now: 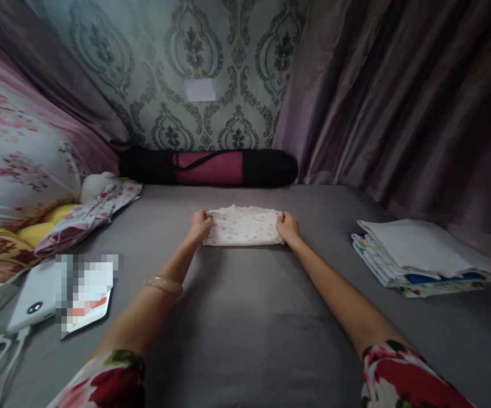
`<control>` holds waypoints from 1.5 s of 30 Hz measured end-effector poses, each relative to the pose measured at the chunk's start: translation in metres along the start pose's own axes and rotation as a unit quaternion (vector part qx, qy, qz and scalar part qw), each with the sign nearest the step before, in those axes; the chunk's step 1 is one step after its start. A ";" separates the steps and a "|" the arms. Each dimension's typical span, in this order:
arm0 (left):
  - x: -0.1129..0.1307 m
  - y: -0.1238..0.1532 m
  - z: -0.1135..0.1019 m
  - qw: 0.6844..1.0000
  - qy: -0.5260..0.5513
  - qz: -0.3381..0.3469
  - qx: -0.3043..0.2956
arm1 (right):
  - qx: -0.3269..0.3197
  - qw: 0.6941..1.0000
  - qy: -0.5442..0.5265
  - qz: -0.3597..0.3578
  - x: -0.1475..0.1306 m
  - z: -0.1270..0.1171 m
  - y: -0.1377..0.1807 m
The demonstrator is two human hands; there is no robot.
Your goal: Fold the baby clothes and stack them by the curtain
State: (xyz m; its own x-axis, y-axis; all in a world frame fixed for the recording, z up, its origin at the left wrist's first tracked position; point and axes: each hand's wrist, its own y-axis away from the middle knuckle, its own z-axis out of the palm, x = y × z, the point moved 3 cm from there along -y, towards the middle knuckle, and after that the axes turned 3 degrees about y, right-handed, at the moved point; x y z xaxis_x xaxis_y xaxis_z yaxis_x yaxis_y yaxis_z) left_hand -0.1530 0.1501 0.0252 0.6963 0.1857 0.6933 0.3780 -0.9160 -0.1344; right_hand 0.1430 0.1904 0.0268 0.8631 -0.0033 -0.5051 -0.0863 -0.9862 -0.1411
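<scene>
A small white cloth with a faint pink print [244,226] lies folded flat on the grey bed sheet [245,317]. My left hand [199,223] pinches its left edge with fingers closed. My right hand [287,224] grips its right edge the same way. Both arms are stretched forward. A pale bangle [164,285] sits on my left wrist.
A stack of folded cloths [422,258] lies to the right. A black and maroon roll bag [208,167] rests against the wall. At left are floral pillows [20,153], a crumpled floral cloth [90,215], a white power bank [33,294] with cables and a phone [88,309].
</scene>
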 end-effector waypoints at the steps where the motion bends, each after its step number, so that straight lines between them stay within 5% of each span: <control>1: 0.002 -0.003 0.004 1.000 -0.010 0.000 0.009 | -0.001 1.000 0.009 -0.002 -0.002 0.001 -0.002; 9: 0.006 -0.013 0.023 0.999 -0.023 0.031 0.028 | -0.030 0.994 0.098 -0.022 -0.010 0.003 -0.008; 20: 0.008 -0.017 0.028 0.977 -0.191 0.094 -0.007 | -0.014 0.987 0.159 -0.025 -0.009 0.014 -0.024; 33: -0.008 -0.030 0.041 0.976 -0.217 -0.017 0.008 | -0.061 0.991 0.106 0.062 0.009 0.026 -0.047; 41: -0.004 -0.031 0.026 0.985 -0.170 -0.038 0.008 | -0.171 0.981 0.012 0.091 0.022 0.018 -0.056; 45: 0.018 -0.013 0.028 0.975 -0.211 0.053 0.049 | -0.049 0.996 0.075 0.003 0.002 0.008 -0.040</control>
State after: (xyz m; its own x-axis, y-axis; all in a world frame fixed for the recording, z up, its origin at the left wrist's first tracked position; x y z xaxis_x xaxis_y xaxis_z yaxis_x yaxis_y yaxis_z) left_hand -0.1279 0.1755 0.0193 0.9157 0.2408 0.3218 0.3324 -0.9037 -0.2697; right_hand 0.1444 0.2317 0.0244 0.9283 -0.0272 -0.3710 -0.0493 -0.9975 -0.0502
